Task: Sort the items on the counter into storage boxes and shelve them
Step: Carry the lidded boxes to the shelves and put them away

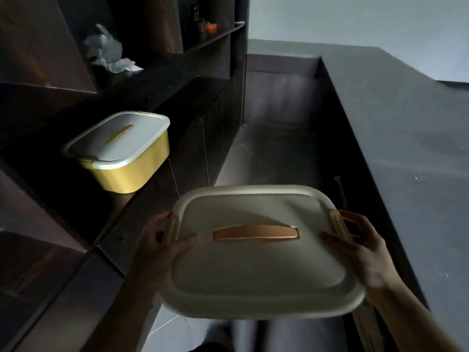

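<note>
I hold a storage box with a cream lid [261, 270] and an orange handle strip [255, 232] in the air in front of me, low in the view. My left hand [162, 240] grips its left side clip, thumb on the lid. My right hand [360, 240] grips the right side clip. The box body under the lid is hidden. A yellow storage box with a white lid [119, 151] stands on the dark shelf [83, 199] to the left, above and beyond the box I carry.
Dark wooden shelving fills the left side; a crumpled white bag [109, 52] lies in an upper compartment and a small orange object [211, 27] sits higher up. A dark grey counter [406, 148] runs along the right. A narrow floor aisle lies between them.
</note>
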Action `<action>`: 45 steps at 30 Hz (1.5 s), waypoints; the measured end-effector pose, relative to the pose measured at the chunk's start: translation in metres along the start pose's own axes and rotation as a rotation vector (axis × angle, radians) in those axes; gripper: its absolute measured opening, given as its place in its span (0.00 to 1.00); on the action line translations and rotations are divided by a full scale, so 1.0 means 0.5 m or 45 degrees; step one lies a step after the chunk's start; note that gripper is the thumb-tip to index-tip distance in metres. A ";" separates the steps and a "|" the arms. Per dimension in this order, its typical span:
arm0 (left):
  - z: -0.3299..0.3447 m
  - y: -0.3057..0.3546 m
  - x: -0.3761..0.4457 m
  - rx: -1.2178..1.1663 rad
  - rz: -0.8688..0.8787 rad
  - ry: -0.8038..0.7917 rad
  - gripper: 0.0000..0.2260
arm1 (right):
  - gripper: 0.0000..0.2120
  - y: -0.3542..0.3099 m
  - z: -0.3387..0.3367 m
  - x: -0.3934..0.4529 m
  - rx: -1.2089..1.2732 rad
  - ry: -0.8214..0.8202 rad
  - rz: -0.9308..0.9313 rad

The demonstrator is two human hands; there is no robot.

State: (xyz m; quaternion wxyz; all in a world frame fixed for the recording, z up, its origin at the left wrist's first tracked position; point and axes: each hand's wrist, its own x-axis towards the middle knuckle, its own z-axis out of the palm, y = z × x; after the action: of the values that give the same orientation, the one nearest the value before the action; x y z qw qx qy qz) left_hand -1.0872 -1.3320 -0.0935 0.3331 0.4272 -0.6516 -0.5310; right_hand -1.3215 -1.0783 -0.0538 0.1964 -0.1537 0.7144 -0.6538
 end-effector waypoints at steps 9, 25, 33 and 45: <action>0.102 0.006 0.325 0.037 -0.027 0.023 0.30 | 0.25 0.011 0.125 0.360 0.009 -0.060 0.037; 0.356 0.056 0.756 -0.017 -0.087 0.139 0.23 | 0.25 0.010 0.199 0.923 0.051 -0.208 0.072; 0.477 0.071 0.850 -0.164 -0.106 0.380 0.26 | 0.30 -0.019 0.246 1.227 -0.050 -0.467 0.075; 0.473 0.064 0.979 -0.063 -0.205 0.841 0.26 | 0.13 -0.050 0.515 1.493 -0.195 -0.879 -0.063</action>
State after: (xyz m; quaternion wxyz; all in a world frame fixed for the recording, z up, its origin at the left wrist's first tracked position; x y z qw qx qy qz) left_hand -1.5059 -1.6788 -0.1223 0.4934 0.6180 -0.4595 -0.4043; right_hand -1.8520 -1.6613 -0.1059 0.3985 -0.3972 0.6488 -0.5123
